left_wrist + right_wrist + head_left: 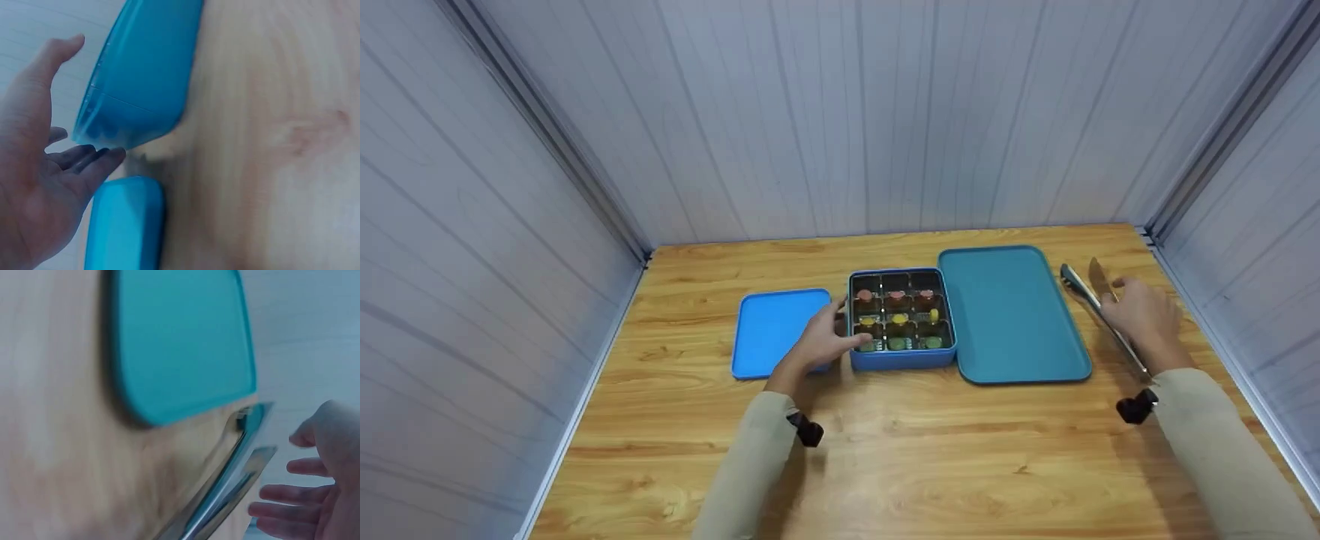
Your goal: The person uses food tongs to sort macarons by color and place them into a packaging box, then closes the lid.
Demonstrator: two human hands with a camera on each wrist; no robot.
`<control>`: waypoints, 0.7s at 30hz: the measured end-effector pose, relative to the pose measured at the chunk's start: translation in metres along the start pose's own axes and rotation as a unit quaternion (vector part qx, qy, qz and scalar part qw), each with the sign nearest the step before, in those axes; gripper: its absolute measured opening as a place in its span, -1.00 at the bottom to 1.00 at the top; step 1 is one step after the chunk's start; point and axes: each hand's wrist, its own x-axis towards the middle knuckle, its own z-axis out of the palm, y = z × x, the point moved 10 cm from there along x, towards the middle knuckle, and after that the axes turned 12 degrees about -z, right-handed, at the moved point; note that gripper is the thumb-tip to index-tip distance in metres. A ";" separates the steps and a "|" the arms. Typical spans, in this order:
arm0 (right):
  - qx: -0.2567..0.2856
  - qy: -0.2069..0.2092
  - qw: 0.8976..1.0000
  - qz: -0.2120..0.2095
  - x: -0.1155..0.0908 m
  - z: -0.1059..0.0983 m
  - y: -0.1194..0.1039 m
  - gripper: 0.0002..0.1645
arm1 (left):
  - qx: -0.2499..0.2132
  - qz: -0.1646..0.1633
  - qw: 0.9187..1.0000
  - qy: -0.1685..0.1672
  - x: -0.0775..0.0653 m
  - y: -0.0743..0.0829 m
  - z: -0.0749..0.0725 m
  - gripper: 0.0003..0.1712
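A blue square box [904,361] holds a dark divided insert [895,283] with small round red, yellow and green pieces in its compartments; their kind is too small to tell. At the box's left side is my left hand [823,339], thumb toward the rim; in the left wrist view its fingers [104,169] are spread by the box's corner, without a grip. My right hand [1149,315] hovers above the tongs [1078,283] and a knife [1099,276] at the table's right. Its fingers [292,494] are extended and hold nothing in the right wrist view.
A flat blue lid [776,330] lies left of the box, partly behind my left hand. Against the box's right side is a teal tray [1012,315], with the tongs and knife beyond it. Pale panel walls [825,120] bound the wooden table [915,457] at back and sides.
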 end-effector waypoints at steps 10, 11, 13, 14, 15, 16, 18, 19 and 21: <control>0.050 0.056 0.996 -0.058 0.023 0.009 -0.078 -0.40 | 0.032 -0.004 0.998 0.053 -0.004 0.005 -0.028 -0.12; 0.053 0.060 0.995 -0.064 0.025 0.011 -0.087 -0.39 | 0.032 -0.004 0.998 0.058 -0.005 0.004 -0.031 -0.13; 0.063 0.057 0.994 -0.075 0.030 0.017 -0.104 -0.37 | 0.035 -0.005 0.997 0.068 -0.007 0.002 -0.038 -0.14; 0.066 0.055 0.993 -0.081 0.032 0.020 -0.113 -0.36 | 0.037 -0.004 0.997 0.073 -0.008 0.002 -0.042 -0.15; 0.073 0.050 0.992 -0.086 0.034 0.023 -0.120 -0.35 | 0.038 -0.004 0.996 0.079 -0.010 0.001 -0.046 -0.15; 0.079 0.046 0.992 -0.089 0.035 0.027 -0.128 -0.36 | 0.041 -0.003 0.995 0.085 -0.011 0.001 -0.051 -0.17; 0.091 0.037 0.991 -0.095 0.038 0.034 -0.143 -0.38 | 0.047 -0.001 0.994 0.096 -0.014 0.001 -0.060 -0.20; 0.095 0.035 0.990 -0.096 0.038 0.038 -0.151 -0.40 | 0.049 0.000 0.994 0.102 -0.016 0.001 -0.065 -0.22; 0.105 0.030 0.989 -0.096 0.040 0.045 -0.167 -0.41 | 0.053 0.000 0.992 0.115 -0.020 0.000 -0.076 -0.24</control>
